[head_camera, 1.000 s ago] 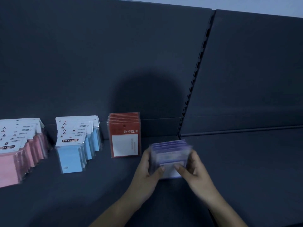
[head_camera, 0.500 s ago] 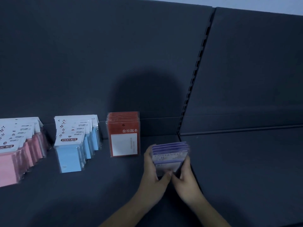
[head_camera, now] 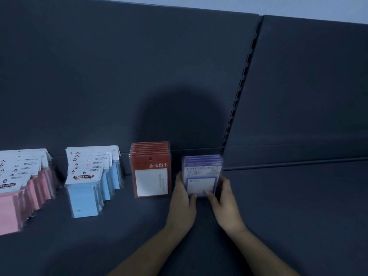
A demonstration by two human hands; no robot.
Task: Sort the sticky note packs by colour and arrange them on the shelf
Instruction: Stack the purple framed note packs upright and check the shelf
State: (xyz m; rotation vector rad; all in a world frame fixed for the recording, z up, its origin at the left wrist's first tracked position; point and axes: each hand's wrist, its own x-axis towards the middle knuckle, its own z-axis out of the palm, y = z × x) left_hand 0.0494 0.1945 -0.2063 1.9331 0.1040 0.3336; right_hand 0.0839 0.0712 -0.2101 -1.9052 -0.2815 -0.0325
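Head view: the purple packs (head_camera: 202,176) are being held upright on the shelf (head_camera: 278,206), just beside the red packs (head_camera: 151,172) and near the back panel (head_camera: 139,76). The stack is being gripped from both sides. The left hand (head_camera: 182,204) is being pressed on its left edge with the thumb at the lower front, and the right hand (head_camera: 226,202) is being curled round its right edge. Further left, the blue packs (head_camera: 89,182) and the pink packs (head_camera: 20,196) are being shown in leaning rows.

The purple packs are probably being set into place. If the hands are being opened too quickly, the thin packs could be tipped forward and fanned out, because nothing is being placed in front of them. Their glossy wrapping could also let them slide on one another. The left hand is being held very near the red packs, so these could be knocked over while it is being pulled back. The purple row could also be left crooked.
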